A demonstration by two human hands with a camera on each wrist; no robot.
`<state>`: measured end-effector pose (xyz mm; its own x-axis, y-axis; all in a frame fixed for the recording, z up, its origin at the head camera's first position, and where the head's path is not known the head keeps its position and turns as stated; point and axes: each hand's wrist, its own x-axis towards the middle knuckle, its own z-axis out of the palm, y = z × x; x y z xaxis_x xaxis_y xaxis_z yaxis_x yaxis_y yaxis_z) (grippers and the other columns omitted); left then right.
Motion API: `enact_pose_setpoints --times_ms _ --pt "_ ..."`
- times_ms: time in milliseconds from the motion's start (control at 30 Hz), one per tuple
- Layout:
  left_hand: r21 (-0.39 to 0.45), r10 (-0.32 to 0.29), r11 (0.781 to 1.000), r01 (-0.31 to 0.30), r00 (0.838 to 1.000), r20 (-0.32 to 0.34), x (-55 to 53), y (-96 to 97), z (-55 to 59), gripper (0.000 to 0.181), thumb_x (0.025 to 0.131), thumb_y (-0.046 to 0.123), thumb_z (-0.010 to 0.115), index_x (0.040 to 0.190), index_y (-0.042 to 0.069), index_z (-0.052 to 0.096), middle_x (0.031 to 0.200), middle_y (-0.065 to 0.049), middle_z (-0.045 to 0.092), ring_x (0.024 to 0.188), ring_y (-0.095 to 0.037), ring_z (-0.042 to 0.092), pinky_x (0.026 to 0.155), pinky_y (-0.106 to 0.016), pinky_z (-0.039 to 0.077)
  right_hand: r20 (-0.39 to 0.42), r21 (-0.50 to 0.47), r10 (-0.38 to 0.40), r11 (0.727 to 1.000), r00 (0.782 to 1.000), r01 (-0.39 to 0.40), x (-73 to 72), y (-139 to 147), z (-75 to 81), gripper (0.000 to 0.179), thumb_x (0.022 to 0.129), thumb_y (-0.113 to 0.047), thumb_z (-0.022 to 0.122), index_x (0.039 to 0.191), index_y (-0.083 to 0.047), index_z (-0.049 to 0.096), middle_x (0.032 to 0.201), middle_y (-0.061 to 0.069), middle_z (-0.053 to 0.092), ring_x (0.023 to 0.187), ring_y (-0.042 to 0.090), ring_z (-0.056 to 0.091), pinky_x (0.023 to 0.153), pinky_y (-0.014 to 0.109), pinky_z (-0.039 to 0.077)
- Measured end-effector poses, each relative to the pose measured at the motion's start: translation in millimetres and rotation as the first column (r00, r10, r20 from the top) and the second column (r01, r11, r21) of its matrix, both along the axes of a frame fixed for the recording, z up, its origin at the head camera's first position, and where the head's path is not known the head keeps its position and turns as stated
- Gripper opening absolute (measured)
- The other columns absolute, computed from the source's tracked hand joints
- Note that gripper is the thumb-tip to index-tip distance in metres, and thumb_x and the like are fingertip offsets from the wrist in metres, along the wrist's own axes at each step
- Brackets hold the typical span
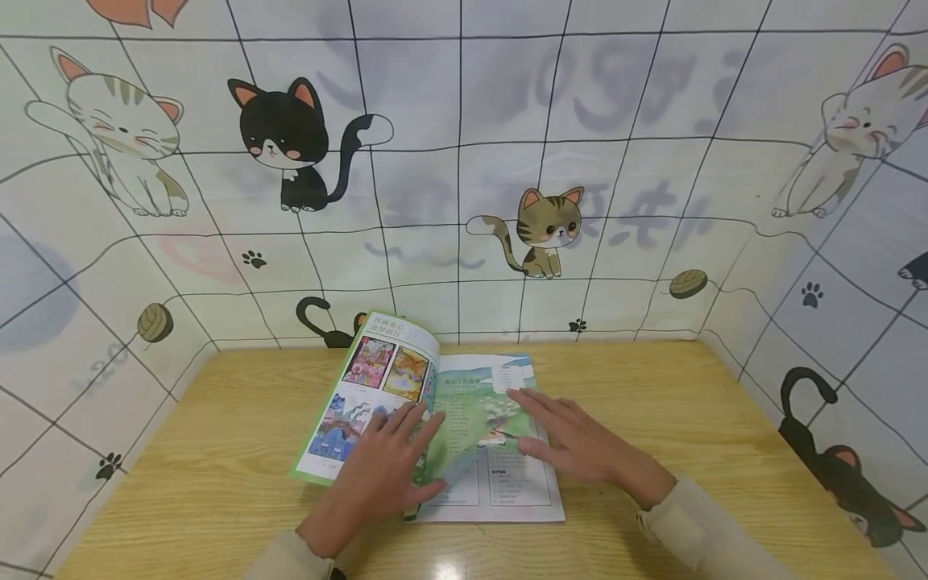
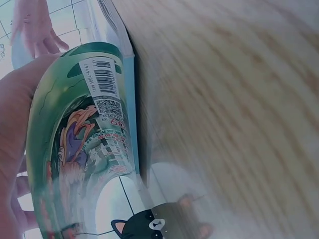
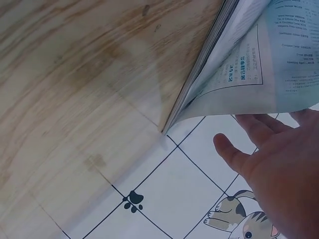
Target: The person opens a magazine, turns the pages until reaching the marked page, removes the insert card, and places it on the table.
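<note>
An open magazine (image 1: 522, 495) lies on the wooden table, its left side lifted and bowed upward. That raised left page (image 1: 395, 329) carries several colourful pictures, while the right page has a green illustration above boxed text. My left hand (image 1: 384, 467) rests with spread fingers along the fold, against the left page. From the left wrist view, the bowed green back cover (image 2: 75, 134) shows a barcode, with the hand behind it. My right hand (image 1: 576, 439) reaches over the right page, its extended fingertips at the illustration. In the right wrist view, the thumb and fingers are apart beside a curved page (image 3: 234, 99).
The wooden table (image 1: 623, 370) extends around the magazine on both sides. White wall covering (image 1: 428, 185) with a black grid and cartoon cats encloses the table at the back and both sides.
</note>
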<state>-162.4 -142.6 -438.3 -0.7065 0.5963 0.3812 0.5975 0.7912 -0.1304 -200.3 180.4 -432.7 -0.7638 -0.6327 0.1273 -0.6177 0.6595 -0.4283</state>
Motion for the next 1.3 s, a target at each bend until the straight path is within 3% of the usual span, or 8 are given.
enact_pose_setpoints --times_ms 233,333,467,600,733,1033,1167,1300 --pt "0.014 -0.146 0.989 0.148 0.986 -0.075 0.6 -1.8 1.0 0.104 0.073 0.056 0.081 0.158 0.024 0.03 0.165 -0.011 0.019 0.149 -0.027 0.026 0.114 -0.047 0.031 0.024 -0.026 -0.055 0.998 0.998 0.056 1.7 4.3 2.2 0.075 0.102 -0.052 0.045 0.161 -0.023 0.01 0.166 -0.002 0.014 0.15 0.025 0.021 0.114 0.058 0.022" --pt "-0.019 -0.195 0.981 0.194 0.976 -0.102 0.9 -2.2 2.4 0.101 0.074 0.048 0.084 0.157 0.026 0.031 0.166 -0.007 0.017 0.151 -0.024 0.02 0.117 -0.045 0.026 0.036 -0.01 -0.078 0.997 0.996 0.078 1.8 7.0 0.5 0.084 0.099 -0.056 0.049 0.161 -0.019 0.008 0.166 -0.001 0.01 0.15 0.024 0.02 0.115 0.057 0.022" --pt "-0.09 -0.229 0.972 0.219 0.965 -0.128 0.4 -2.8 2.8 0.083 0.077 0.039 0.08 0.151 0.024 0.045 0.162 -0.005 0.028 0.15 -0.024 0.022 0.118 -0.045 0.022 0.076 0.061 -0.083 0.995 0.994 0.079 1.7 9.2 -3.2 0.095 0.09 -0.062 0.06 0.161 -0.018 0.016 0.166 0.004 0.015 0.148 0.029 0.026 0.115 0.059 0.021" --pt "-0.145 -0.24 0.964 0.223 0.963 -0.121 -0.4 -3.6 1.3 0.063 0.079 0.032 0.074 0.139 0.022 0.06 0.157 -0.007 0.04 0.147 -0.028 0.029 0.118 -0.047 0.022 0.115 0.16 0.015 0.987 0.993 -0.033 1.1 11.2 -9.2 0.103 0.075 -0.068 0.072 0.156 -0.018 0.033 0.162 0.009 0.027 0.145 0.032 0.032 0.113 0.063 0.021" --pt "-0.162 -0.233 0.962 0.221 0.971 -0.057 -0.4 -3.8 0.9 0.051 0.079 0.029 0.07 0.129 0.022 0.068 0.153 -0.007 0.045 0.146 -0.028 0.032 0.118 -0.047 0.023 0.174 0.195 0.09 0.973 0.981 -0.124 2.2 13.2 -14.8 0.104 0.066 -0.066 0.079 0.151 -0.017 0.044 0.159 0.009 0.034 0.145 0.03 0.034 0.113 0.062 0.022" --pt "-0.156 -0.192 0.966 0.204 0.977 0.09 1.8 -3.2 4.8 0.034 0.083 0.025 0.064 0.115 0.019 0.075 0.153 -0.008 0.044 0.147 -0.028 0.029 0.118 -0.052 0.02 0.16 0.218 0.084 0.969 0.984 -0.118 5.4 10.7 -11.6 0.102 0.064 -0.061 0.083 0.148 -0.016 0.049 0.157 0.01 0.038 0.143 0.03 0.038 0.113 0.06 0.024" --pt "-0.121 -0.182 0.974 0.193 0.978 0.099 1.7 -3.8 3.6 0.03 0.085 0.028 0.064 0.11 0.019 0.076 0.15 -0.008 0.048 0.145 -0.029 0.033 0.116 -0.056 0.023 0.14 0.213 0.099 0.969 0.985 -0.128 4.8 10.5 -11.4 0.102 0.063 -0.061 0.083 0.147 -0.014 0.05 0.155 0.012 0.04 0.141 0.031 0.039 0.112 0.061 0.026" --pt "-0.119 -0.162 0.978 0.171 0.983 0.081 1.4 -4.2 2.5 0.037 0.087 0.038 0.066 0.116 0.018 0.073 0.147 -0.009 0.052 0.142 -0.031 0.039 0.112 -0.059 0.028 0.131 0.209 0.104 0.969 0.986 -0.13 4.8 10.8 -11.4 0.101 0.063 -0.061 0.083 0.146 -0.013 0.05 0.154 0.012 0.041 0.141 0.031 0.041 0.111 0.062 0.027"
